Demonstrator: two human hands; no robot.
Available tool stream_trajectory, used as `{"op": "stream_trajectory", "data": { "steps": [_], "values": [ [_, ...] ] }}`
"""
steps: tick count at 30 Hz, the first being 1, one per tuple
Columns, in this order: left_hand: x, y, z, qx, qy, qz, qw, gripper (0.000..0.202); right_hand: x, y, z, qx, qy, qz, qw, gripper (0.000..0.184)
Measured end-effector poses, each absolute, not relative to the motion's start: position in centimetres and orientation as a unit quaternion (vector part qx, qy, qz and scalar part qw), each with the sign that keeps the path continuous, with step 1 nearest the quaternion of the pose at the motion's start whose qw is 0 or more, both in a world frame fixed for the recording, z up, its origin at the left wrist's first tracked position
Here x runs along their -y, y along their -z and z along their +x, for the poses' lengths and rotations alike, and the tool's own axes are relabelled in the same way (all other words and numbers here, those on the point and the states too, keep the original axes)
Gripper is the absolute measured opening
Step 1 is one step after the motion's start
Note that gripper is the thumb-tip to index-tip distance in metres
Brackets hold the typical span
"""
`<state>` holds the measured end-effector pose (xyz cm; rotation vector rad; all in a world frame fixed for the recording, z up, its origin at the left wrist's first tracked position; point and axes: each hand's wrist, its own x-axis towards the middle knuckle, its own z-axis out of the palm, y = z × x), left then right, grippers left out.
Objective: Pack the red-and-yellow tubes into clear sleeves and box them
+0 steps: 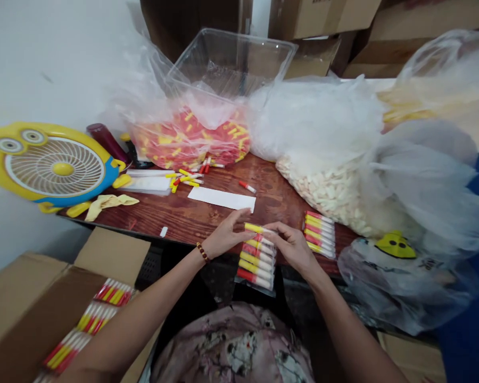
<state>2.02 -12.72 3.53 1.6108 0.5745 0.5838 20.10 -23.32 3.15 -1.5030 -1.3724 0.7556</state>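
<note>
Beyond packet (257,264) and table (269,178); cardboard boxes (327,18)

- Between your left hand (225,234) and right hand (293,247), at the table's (271,178) near edge, is a packet of pens (257,260)
- A second packet (319,236) lies to your right on the table
- Before you lies a paper strip (222,199), a loose pen (247,186) just beyond it
- At far left stands the fan (56,167); nearer you, an open carton (27,314) holds more packets (91,316)
- Behind the strip sits one bag (189,135), another bag (315,127) to its right, a tub (223,53) behind
</note>
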Motion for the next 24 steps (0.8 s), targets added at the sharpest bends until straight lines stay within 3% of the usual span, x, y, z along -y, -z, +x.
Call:
{"op": "stream_trajectory", "data": {
  "steps": [4, 9, 13, 16, 20, 24],
  "values": [
    [13.0, -3.4, 3.4, -0.247, -0.200, 0.709, 0.630, 0.034, 23.8, -2.7, 20.6, 0.531, -0.313, -0.613, 0.495, 0.028],
    [13.3, -2.8, 5.6, -0.277, -0.227, 0.625, 0.694, 0.033, 24.5, -2.0, 21.0, 0.444, -0.330, -0.621, 0.554, 0.030],
    [13.5, -1.7, 8.2, -0.297, -0.244, 0.583, 0.716, 0.034, 25.7, -1.0, 21.3, 0.341, -0.417, -0.576, 0.614, 0.056],
    [14.3, -0.9, 11.3, -0.327, -0.261, 0.570, 0.706, 0.026, 26.1, 0.0, 22.9, 0.229, -0.361, -0.616, 0.662, 0.065],
    [15.9, -0.4, 16.2, -0.312, -0.240, 0.587, 0.707, 0.020, 26.3, 1.3, 27.3, 0.151, -0.261, -0.667, 0.681, 0.062],
    [16.4, -0.1, 20.0, -0.309, -0.183, 0.658, 0.662, 0.023, 26.8, 2.1, 31.6, 0.212, -0.141, -0.773, 0.581, 0.061]
  ]
}}
